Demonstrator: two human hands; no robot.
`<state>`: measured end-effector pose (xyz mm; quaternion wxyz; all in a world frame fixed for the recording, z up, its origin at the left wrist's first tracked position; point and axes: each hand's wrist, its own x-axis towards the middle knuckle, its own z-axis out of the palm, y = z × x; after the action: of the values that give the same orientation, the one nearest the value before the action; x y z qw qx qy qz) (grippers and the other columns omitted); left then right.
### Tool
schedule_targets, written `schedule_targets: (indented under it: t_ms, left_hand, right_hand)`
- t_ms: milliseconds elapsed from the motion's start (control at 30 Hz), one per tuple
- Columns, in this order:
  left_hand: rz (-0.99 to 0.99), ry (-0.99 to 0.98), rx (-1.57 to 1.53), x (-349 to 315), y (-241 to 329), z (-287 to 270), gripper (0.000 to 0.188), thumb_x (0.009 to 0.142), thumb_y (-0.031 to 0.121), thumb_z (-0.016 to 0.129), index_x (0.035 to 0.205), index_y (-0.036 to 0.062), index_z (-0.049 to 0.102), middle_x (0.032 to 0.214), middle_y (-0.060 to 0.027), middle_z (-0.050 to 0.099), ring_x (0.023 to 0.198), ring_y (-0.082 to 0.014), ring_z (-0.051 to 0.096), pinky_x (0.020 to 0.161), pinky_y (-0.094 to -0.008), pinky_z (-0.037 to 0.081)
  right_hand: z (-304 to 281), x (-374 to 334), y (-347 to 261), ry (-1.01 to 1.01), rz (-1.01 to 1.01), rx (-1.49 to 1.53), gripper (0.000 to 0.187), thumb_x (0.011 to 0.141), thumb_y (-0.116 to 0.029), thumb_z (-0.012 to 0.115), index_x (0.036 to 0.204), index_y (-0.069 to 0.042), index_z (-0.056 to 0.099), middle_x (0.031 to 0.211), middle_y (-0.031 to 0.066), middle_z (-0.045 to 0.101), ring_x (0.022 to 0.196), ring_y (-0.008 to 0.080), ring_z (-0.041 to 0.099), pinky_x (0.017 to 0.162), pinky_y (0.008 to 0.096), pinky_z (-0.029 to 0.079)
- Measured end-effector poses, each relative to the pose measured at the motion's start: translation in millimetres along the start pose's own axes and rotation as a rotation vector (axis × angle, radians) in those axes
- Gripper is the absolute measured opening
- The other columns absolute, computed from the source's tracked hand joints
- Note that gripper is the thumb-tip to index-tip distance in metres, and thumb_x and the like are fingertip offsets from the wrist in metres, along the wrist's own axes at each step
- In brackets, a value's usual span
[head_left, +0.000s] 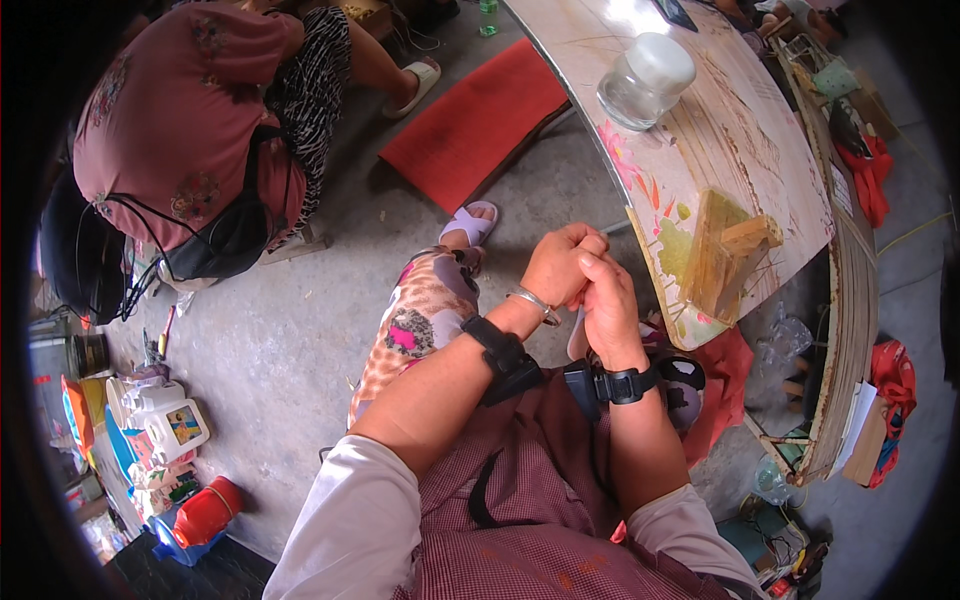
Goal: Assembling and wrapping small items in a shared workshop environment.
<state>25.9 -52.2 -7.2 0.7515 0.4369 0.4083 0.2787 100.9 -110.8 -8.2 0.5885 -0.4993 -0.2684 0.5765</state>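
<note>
While left hand (553, 270) and right hand (608, 302) clasp together | we judge: careless swing could knock wooden block (712, 262) off table (765, 125)

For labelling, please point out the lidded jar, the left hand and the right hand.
Lidded jar (638, 92), head view: clear side wall.
Left hand (555, 268), head view: its back.
Right hand (608, 303), head view: its thumb side.
</note>
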Motion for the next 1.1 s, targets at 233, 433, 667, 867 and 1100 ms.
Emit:
schedule_targets:
  t_ms: [233,433,667,867,1100]
  left_hand:
    - [0.011,-0.004,-0.006,0.4,-2.6,-1.0,0.025,0.079,0.023,0.046,0.076,-0.0012,0.052,0.051,-0.0056,0.052,0.033,-0.0113,0.043,0.028,-0.0241,0.031]
    - [0.032,-0.009,0.026,-1.8,0.1,-0.3,0.027,0.079,0.025,0.046,0.075,-0.0011,0.052,0.052,-0.0061,0.053,0.033,-0.0115,0.042,0.028,-0.0245,0.031]
    - [0.011,-0.006,-0.027,1.7,-3.2,-1.2,0.024,0.078,0.022,0.045,0.074,-0.001,0.052,0.051,-0.0054,0.05,0.032,-0.0118,0.042,0.028,-0.0246,0.031]
    - [0.037,-0.001,0.014,-0.6,-1.2,-0.9,0.026,0.078,0.024,0.047,0.074,-0.0013,0.052,0.051,-0.0056,0.051,0.032,-0.0116,0.042,0.028,-0.0245,0.031]
    - [0.043,-0.005,0.026,0.0,-2.8,-0.9,0.027,0.079,0.026,0.048,0.074,-0.0008,0.052,0.05,-0.005,0.05,0.033,-0.0113,0.042,0.028,-0.0244,0.03]
  right_hand:
    - [-2.8,0.4,1.5,-0.04,0.0,-0.044,0.024,0.076,-0.027,0.049,0.081,-0.005,0.053,0.068,0.001,0.048,0.058,0.0093,0.043,0.051,0.0218,0.034]
    - [0.3,-1.0,-0.1,0.0,0.002,-0.019,0.017,0.075,-0.024,0.051,0.078,-0.007,0.054,0.064,-0.0027,0.047,0.055,0.0055,0.042,0.049,0.0189,0.034]
    - [0.8,-0.6,-1.0,-0.005,0.003,0.003,0.021,0.077,-0.027,0.052,0.08,-0.006,0.054,0.064,-0.0012,0.048,0.055,0.0063,0.043,0.05,0.0193,0.035]
    - [-1.5,-0.2,0.7,-0.021,-0.005,0.008,0.018,0.075,-0.022,0.051,0.079,-0.005,0.054,0.065,-0.0007,0.048,0.055,0.0067,0.044,0.05,0.0199,0.036]
    - [0.2,-0.9,0.9,-0.013,-0.014,-0.008,0.016,0.075,-0.022,0.052,0.077,-0.007,0.054,0.065,-0.0024,0.047,0.056,0.0054,0.042,0.05,0.0192,0.034]
